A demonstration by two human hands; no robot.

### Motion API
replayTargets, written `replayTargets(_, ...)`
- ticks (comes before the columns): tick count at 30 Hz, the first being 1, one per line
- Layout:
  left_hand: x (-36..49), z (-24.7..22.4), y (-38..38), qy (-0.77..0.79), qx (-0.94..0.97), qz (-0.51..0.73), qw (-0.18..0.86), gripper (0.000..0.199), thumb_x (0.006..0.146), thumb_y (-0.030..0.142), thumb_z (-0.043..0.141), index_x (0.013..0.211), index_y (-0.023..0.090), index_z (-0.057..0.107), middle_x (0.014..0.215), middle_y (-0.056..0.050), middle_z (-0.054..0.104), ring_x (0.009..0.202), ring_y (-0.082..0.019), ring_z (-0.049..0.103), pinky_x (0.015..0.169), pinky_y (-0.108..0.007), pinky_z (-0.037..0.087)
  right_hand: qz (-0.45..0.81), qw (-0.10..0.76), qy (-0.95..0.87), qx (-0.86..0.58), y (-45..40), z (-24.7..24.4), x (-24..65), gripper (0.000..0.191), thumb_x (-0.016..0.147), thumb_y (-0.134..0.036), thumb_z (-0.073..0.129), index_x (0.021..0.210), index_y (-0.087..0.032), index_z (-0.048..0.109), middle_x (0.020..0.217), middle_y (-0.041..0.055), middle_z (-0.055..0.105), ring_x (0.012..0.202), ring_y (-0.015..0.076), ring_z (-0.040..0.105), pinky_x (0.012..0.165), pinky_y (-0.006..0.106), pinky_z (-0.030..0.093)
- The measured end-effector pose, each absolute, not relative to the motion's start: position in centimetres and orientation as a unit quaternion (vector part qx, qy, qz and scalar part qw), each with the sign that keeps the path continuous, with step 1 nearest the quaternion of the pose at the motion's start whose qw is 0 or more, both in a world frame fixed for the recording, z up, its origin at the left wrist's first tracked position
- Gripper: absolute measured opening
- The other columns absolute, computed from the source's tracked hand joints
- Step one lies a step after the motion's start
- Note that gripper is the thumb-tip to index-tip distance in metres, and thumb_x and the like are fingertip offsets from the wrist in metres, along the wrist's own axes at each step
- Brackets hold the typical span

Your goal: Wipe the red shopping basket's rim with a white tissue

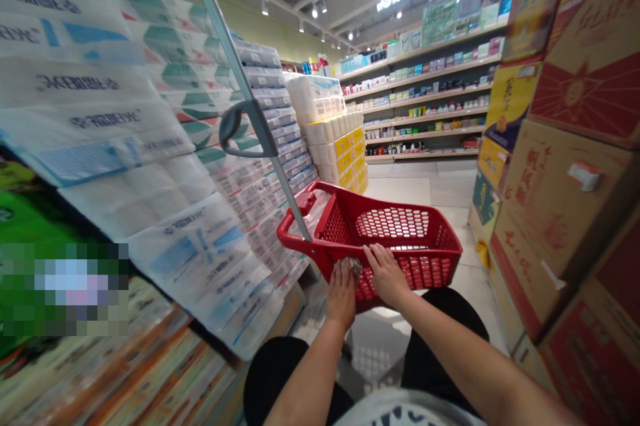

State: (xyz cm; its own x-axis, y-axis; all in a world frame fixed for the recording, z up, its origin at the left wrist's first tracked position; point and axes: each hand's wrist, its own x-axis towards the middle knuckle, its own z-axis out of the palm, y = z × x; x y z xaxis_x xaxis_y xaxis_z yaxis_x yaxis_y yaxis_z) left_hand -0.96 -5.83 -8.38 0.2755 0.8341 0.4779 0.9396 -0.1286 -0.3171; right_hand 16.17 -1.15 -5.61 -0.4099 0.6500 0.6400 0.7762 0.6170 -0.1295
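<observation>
The shopping basket (336,226) was moulded red plastic with a glossy sheen, and its handle pole (235,86) was smooth pale metal with a dark plastic grip (245,129). The toilet-roll packs (165,226) were wrapped in thin, shiny plastic film, the cartons (555,213) were matt corrugated cardboard, and the floor tiles (450,193) looked smooth.

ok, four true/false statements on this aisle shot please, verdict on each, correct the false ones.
1. The left hand and right hand are curled over the near rim of the red shopping basket. True.
2. Cardboard cartons are stacked left of the aisle. False: they stand on the right; packs of toilet rolls stand on the left.
3. The basket's metal pull handle lies flat on the floor. False: it rises from the basket at a tilt.
4. Shelves of small packaged goods stand at the far end. True.
</observation>
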Motion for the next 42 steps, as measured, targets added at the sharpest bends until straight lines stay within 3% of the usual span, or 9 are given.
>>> replayTargets(7, -0.8, -8.5, -5.9, -0.632, -0.723, -0.100, 0.261, 0.059, 0.083, 0.013, 0.040, 0.142, 0.007, 0.034, 0.154, -0.016, 0.023, 0.143, -0.030, 0.016, 0.112, -0.044, 0.032, -0.097, 0.331, -0.834, -0.432, -0.9, -5.9, 16.0, 0.079, 0.070, -0.007, 0.046, 0.147, -0.011, 0.028, 0.146, 0.0144, 0.037, 0.139, 0.0273, 0.024, 0.114, 0.047, 0.022)
replayTargets(11, -0.5, -7.7, -5.8, -0.561, -0.789, -0.068, 0.241, 0.056, 0.085, 0.015, 0.038, 0.141, 0.009, 0.037, 0.155, -0.011, 0.022, 0.144, -0.026, 0.015, 0.113, -0.039, 0.029, -0.099, 0.331, -0.831, -0.437, -1.0, -5.8, 16.1, 0.079, 0.070, -0.007, 0.046, 0.147, -0.011, 0.027, 0.145, 0.0146, 0.038, 0.138, 0.0273, 0.024, 0.113, 0.047, 0.023)
replayTargets(15, -0.2, -7.3, -5.7, -0.617, -0.746, -0.089, 0.235, 0.057, 0.084, 0.018, 0.041, 0.140, 0.006, 0.036, 0.154, -0.016, 0.021, 0.143, -0.030, 0.017, 0.112, -0.042, 0.030, -0.095, 0.325, -0.835, -0.434, -1.0, -5.6, 16.1, 0.077, 0.071, -0.007, 0.046, 0.146, -0.010, 0.029, 0.145, 0.0147, 0.037, 0.138, 0.0276, 0.025, 0.114, 0.046, 0.023)
replayTargets(19, 0.3, -7.4, -5.6, -0.572, -0.780, -0.086, 0.237, 0.061, 0.083, 0.017, 0.041, 0.143, 0.010, 0.033, 0.155, -0.012, 0.023, 0.143, -0.027, 0.015, 0.113, -0.043, 0.030, -0.095, 0.329, -0.832, -0.436, -1.0, -5.6, 16.1, 0.076, 0.072, -0.008, 0.046, 0.146, -0.011, 0.029, 0.145, 0.0142, 0.038, 0.138, 0.0271, 0.025, 0.114, 0.046, 0.022)
replayTargets(23, 0.6, -7.5, -5.4, -0.659, -0.701, -0.126, 0.240, 0.067, 0.080, 0.019, 0.046, 0.144, 0.007, 0.029, 0.154, -0.017, 0.022, 0.143, -0.030, 0.015, 0.113, -0.048, 0.027, -0.101, 0.329, -0.832, -0.435, -0.9, -5.8, 16.1, 0.075, 0.073, -0.007, 0.045, 0.146, -0.012, 0.029, 0.145, 0.0135, 0.038, 0.137, 0.0264, 0.026, 0.114, 0.046, 0.022)
replayTargets(28, 0.2, -7.2, -5.6, -0.588, -0.772, -0.082, 0.227, 0.064, 0.082, 0.019, 0.043, 0.144, 0.013, 0.030, 0.156, -0.011, 0.020, 0.144, -0.027, 0.013, 0.115, -0.048, 0.025, -0.099, 0.337, -0.830, -0.432, -0.8, -5.9, 16.1, 0.075, 0.073, -0.008, 0.045, 0.146, -0.011, 0.029, 0.144, 0.0143, 0.039, 0.137, 0.0269, 0.026, 0.113, 0.046, 0.022)
replayTargets(31, 0.2, -7.3, -5.7, -0.653, -0.719, -0.094, 0.219, 0.065, 0.080, 0.022, 0.047, 0.142, 0.008, 0.033, 0.155, -0.015, 0.018, 0.144, -0.031, 0.012, 0.114, -0.050, 0.024, -0.096, 0.337, -0.834, -0.427, -0.8, -5.8, 16.1, 0.075, 0.073, -0.008, 0.045, 0.146, -0.011, 0.030, 0.145, 0.0144, 0.038, 0.137, 0.0270, 0.026, 0.114, 0.046, 0.022)
replayTargets(42, 0.2, -7.6, -5.6, -0.649, -0.716, -0.121, 0.227, 0.066, 0.080, 0.018, 0.045, 0.143, 0.006, 0.031, 0.154, -0.017, 0.021, 0.143, -0.028, 0.015, 0.114, -0.044, 0.028, -0.095, 0.337, -0.834, -0.427, -0.8, -5.9, 16.1, 0.077, 0.071, -0.006, 0.045, 0.146, -0.011, 0.029, 0.145, 0.0139, 0.038, 0.137, 0.0270, 0.026, 0.114, 0.046, 0.022)
